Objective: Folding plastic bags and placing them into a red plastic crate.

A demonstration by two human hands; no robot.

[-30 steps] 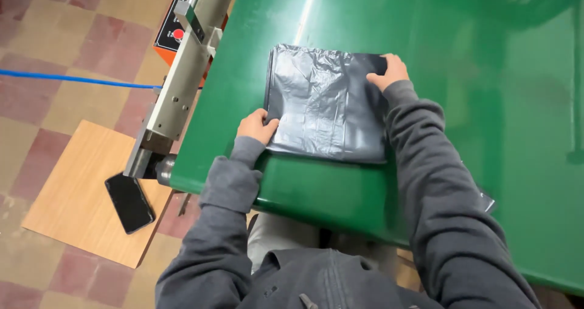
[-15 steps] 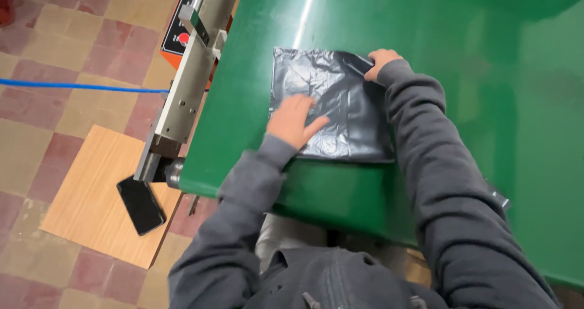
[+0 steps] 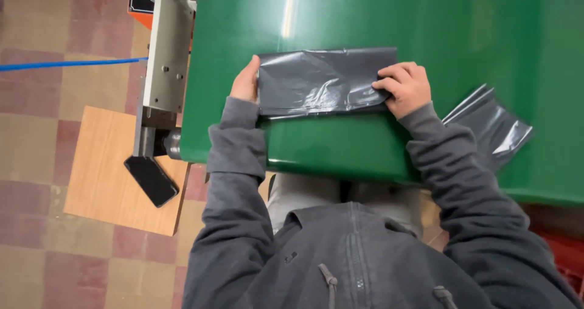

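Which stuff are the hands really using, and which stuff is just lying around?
In use:
- folded grey plastic bag, held at its ends by the left hand and right hand
- green table under it

Lying about:
- second grey bag at the right
- metal machine at the table's left edge
- blue cable
- wooden board on the floor

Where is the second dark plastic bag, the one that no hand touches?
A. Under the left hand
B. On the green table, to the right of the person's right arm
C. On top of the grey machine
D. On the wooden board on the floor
B: the loose plastic bag lies on the green table, just beyond the right sleeve, while both hands hold the folded bag.
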